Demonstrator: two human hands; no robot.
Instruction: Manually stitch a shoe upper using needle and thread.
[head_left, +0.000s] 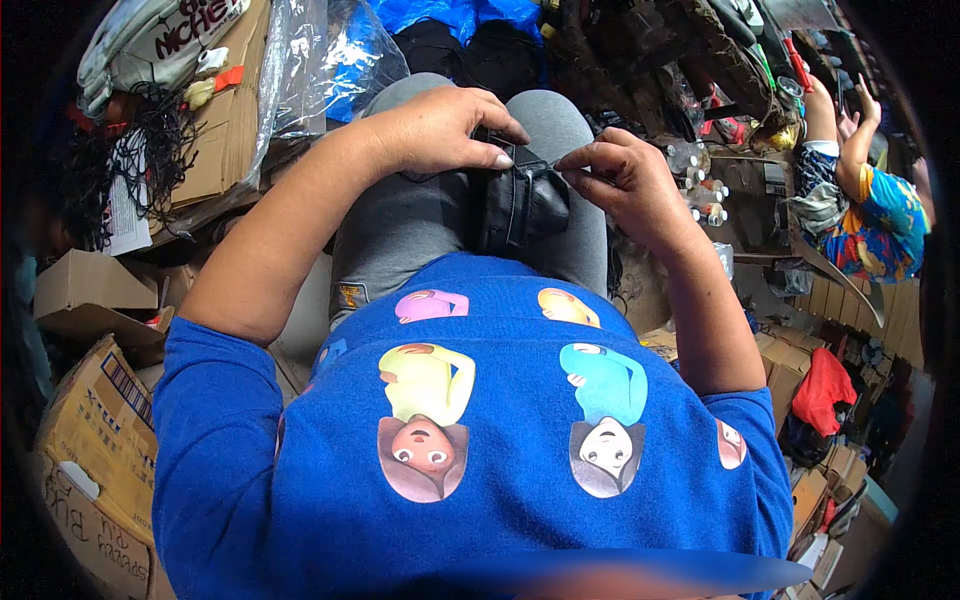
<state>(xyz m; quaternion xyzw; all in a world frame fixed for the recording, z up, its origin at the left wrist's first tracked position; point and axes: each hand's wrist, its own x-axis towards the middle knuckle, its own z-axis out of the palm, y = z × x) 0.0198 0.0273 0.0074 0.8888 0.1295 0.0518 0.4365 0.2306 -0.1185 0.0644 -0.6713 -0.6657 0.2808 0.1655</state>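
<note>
Left hand (pixel 445 125) palm down, thumb and fingers partly curled with a small gap between tips, clamped on the upper edge of a black pouch (pixel 525 210). Right hand (pixel 630 185) on the opposite side, thumb and forefinger nearly together in a pinch at the pouch's upper right edge, other fingers folded in; cannot tell from this angle whether on the pouch itself, on something thin beside it, or on nothing. Black pouch: soft, shiny, leather-like, seams showing, in the lap between both thighs, against grey trousers (pixel 375 240). Nearer the body: blue shirt (pixel 515 430) with printed cartoon figures, filling the lower middle of the view. To the left: tangle of black cords (pixel 165 150) beside flat cardboard (pixel 222 140), white bag (pixel 150 55) with lettering above, clear plastic sheet (pixel 310 70) near the left knee. Further down that side: open cardboard box (pixel 95 290), then larger yellowish carton (pixel 105 430) near the rim. Beyond the knees: blue plastic (pixel 440 15) and dark rounded items (pixel 500 55), too shadowed to identify. Just beyond the right hand: cluster of clear bottles (pixel 692 165) with light caps, apart from it. Far right: another person (pixel 885 220) in a multicoloured top, hands near a slim red object (pixel 797 65). Lower right: red cloth (pixel 825 390) near brown cartons (pixel 780 365).
</note>
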